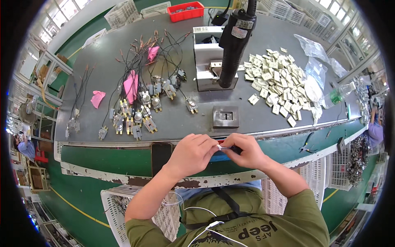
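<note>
My left hand point(192, 154) is closed at the bench's front edge, fingertips pinched together. What it holds is mostly hidden; only a small pale bit shows at the tips. My right hand point(248, 151) grips a thin tool with a dark handle point(236, 149), whose slim metal shaft points left and meets the left fingertips. Just beyond both hands, a dark metal block with a recessed slot point(226, 117) rests on the bench. Behind it stands a metal fixture point(205, 61), with a black electric screwdriver point(235, 45) hanging in front.
Cabled metal-and-plastic parts point(138, 117) lie at left among pink scraps point(131, 86). A heap of cream plastic pieces point(277, 80) covers the right side, near plastic bags and a bottle point(341, 94). Pliers point(307, 144) lie on the green ledge; a red bin point(185, 12) stands behind.
</note>
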`<state>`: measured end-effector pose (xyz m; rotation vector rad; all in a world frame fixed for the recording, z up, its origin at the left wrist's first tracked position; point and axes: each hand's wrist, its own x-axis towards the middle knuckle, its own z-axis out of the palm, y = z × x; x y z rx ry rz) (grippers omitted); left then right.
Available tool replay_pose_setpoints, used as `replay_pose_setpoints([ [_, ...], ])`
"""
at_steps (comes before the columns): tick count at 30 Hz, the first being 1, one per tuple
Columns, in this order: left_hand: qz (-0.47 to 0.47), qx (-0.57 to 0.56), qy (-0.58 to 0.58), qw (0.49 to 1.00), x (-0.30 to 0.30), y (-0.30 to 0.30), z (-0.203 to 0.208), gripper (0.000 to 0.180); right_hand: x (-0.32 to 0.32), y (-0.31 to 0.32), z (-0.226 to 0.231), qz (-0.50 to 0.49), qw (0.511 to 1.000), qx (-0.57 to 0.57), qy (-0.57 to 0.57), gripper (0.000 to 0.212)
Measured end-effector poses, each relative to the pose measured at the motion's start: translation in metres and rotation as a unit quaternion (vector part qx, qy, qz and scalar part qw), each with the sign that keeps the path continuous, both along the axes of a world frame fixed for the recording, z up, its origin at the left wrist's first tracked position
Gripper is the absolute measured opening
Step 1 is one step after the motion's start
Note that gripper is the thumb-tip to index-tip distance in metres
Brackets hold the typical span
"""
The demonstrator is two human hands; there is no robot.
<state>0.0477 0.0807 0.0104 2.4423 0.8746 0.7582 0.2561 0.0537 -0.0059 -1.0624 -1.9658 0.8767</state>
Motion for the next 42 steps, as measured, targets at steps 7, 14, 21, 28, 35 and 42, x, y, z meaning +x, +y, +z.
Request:
replay_pose_setpoints([
  [7, -0.003, -0.380, -0.073, 0.922, -0.005, 0.008, -0.003, 0.013, 0.002, 0.002, -0.009, 0.016, 0.973, 0.225, -0.051, 0.017],
  [14, 0.051, -0.168, -0.155, 0.972, -0.005, -0.009, -0.006, 0.029, 0.000, -0.007, -0.007, -0.058, 0.957, -0.220, 0.181, 0.012],
  [21, 0.086, -0.184, -0.225, 0.953, -0.012, -0.015, -0.003, 0.030, 0.001, -0.009, 0.005, -0.041, 0.891, -0.377, 0.252, 0.017],
  [28, 0.088, -0.272, -0.219, 0.933, -0.014, -0.012, 0.012, 0.014, -0.002, -0.003, 0.009, -0.027, 0.865, -0.410, 0.288, 0.012],
  [35, 0.103, -0.291, -0.200, 0.930, -0.014, -0.013, 0.018, 0.013, -0.011, -0.004, 0.031, -0.083, 0.950, -0.206, 0.220, 0.027],
  [42, 0.102, -0.254, -0.187, 0.944, -0.013, -0.010, 0.026, 0.012, -0.016, 0.008, 0.040, -0.017, 0.987, -0.147, 0.061, 0.026],
])
